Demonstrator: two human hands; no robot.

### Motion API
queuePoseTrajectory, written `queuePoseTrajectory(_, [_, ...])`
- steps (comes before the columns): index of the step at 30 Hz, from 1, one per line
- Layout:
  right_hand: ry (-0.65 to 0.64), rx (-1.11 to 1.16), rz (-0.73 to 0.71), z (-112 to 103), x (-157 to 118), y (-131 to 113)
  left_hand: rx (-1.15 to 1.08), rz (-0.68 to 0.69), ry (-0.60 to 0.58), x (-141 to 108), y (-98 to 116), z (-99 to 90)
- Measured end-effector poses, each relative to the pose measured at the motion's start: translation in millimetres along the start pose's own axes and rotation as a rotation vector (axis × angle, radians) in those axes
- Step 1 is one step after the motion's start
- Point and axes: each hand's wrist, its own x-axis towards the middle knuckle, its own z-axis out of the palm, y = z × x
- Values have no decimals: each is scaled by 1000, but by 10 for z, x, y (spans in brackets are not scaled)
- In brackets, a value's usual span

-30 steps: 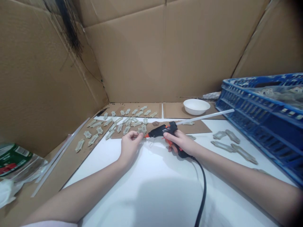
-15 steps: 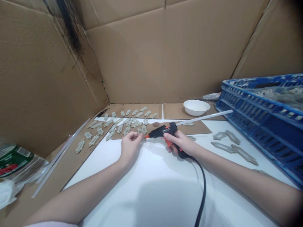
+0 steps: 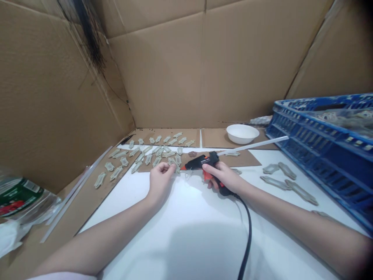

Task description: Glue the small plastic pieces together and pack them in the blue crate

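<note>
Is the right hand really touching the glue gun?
Touching. The head view shows the right hand wrapped around the glue gun, with its thumb against the gun's side and its fingers around the handle.

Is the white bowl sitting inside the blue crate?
No, the white bowl rests on a piece of cardboard to the left of the blue crate.
</note>
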Motion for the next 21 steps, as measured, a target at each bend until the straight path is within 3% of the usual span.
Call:
queuePoseTrajectory(13, [94,57,-84,15,6,136,-44,-26,-4,4,18,5])
queuePoseTrajectory(21, [361,136,-191,-15,4,173,-57,-37,-6,1,30,5])
